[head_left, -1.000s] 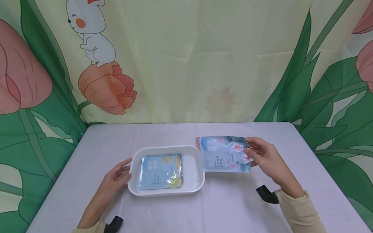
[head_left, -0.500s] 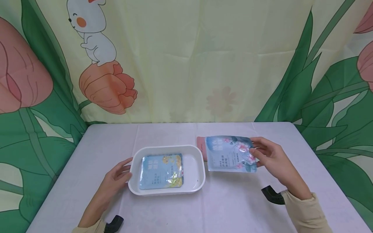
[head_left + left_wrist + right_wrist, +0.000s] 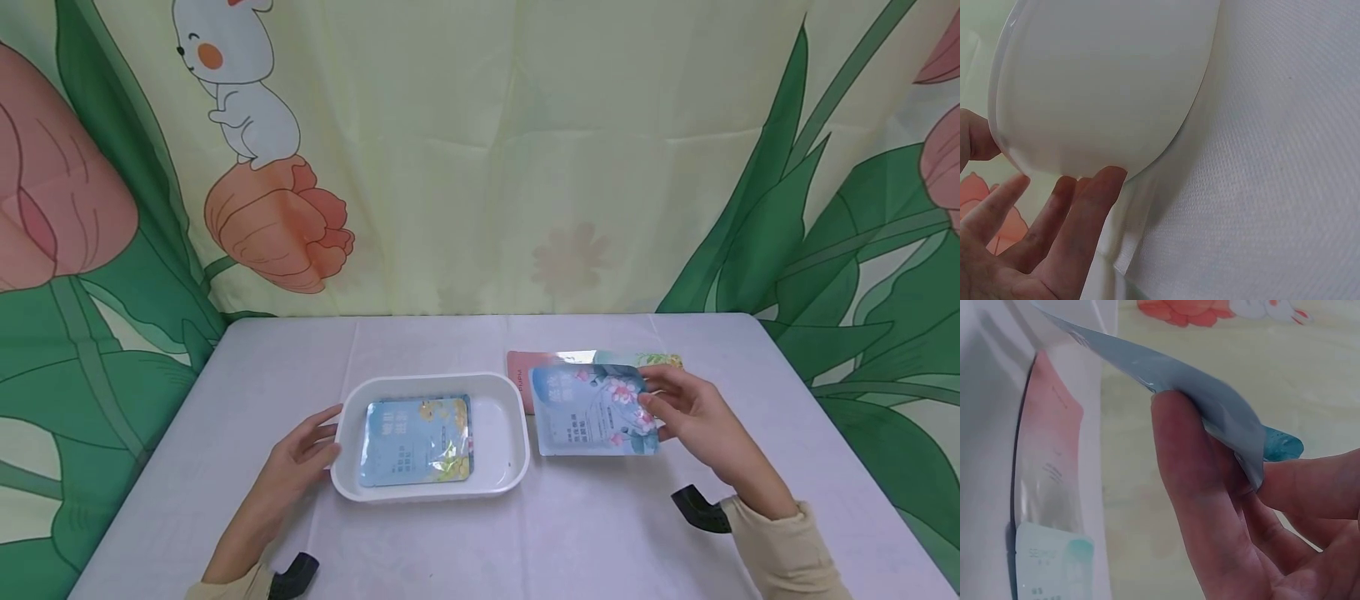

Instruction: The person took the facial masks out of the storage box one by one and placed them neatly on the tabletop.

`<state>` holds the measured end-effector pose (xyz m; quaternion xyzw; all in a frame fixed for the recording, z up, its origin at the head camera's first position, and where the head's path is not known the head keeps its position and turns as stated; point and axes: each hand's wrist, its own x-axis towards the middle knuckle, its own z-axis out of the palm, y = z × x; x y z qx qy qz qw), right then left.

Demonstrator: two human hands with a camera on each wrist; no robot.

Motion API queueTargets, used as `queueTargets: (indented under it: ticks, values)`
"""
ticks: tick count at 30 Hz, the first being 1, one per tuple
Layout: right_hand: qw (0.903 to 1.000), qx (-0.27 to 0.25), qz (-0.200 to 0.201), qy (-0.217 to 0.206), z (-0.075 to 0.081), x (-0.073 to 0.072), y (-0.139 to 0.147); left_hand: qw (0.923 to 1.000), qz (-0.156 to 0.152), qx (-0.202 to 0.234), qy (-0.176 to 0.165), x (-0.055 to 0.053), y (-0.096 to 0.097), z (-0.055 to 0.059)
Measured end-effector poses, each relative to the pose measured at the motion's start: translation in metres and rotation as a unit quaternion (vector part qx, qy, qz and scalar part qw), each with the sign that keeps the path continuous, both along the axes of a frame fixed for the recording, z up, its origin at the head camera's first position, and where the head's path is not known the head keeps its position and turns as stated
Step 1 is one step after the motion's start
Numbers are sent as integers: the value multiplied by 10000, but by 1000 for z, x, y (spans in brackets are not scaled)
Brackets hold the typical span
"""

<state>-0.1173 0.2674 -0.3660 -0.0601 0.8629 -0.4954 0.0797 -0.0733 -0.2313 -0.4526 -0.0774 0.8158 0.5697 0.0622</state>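
My right hand (image 3: 693, 417) pinches the right edge of a flat blue face mask packet (image 3: 585, 412) printed with pink flowers. In the right wrist view the packet (image 3: 1166, 378) bends between thumb and finger, edge-on. A white tray (image 3: 495, 442) stands to its left, with another blue face mask packet (image 3: 416, 442) bearing yellow flowers lying in it; a further edge peeks out beneath. My left hand (image 3: 296, 462) rests its fingertips against the tray's left end. In the left wrist view the fingers (image 3: 1088, 212) lie along the tray's outer wall (image 3: 1104, 94).
Partly covered by the held packet, a pink and pale green packet (image 3: 520, 371) lies on the table behind it, right of the tray. The white tablecloth (image 3: 570, 533) ends at a printed curtain (image 3: 480, 167) along the back.
My right hand has drawn the blue face mask packet right, then slightly toward the front. More of the pink and green packet behind it now shows. The left hand stays at the tray.
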Motion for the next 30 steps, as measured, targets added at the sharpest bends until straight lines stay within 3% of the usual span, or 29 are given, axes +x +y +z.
queueTargets:
  ticks: [21,30]
  values:
    - [9976,-67,222,-649,-33,-3,-1,10000,50,-29,-21,0,0,0]
    - [9977,-84,245,-629,-40,-3,-1,10000,32,4,-60,-1,0,2]
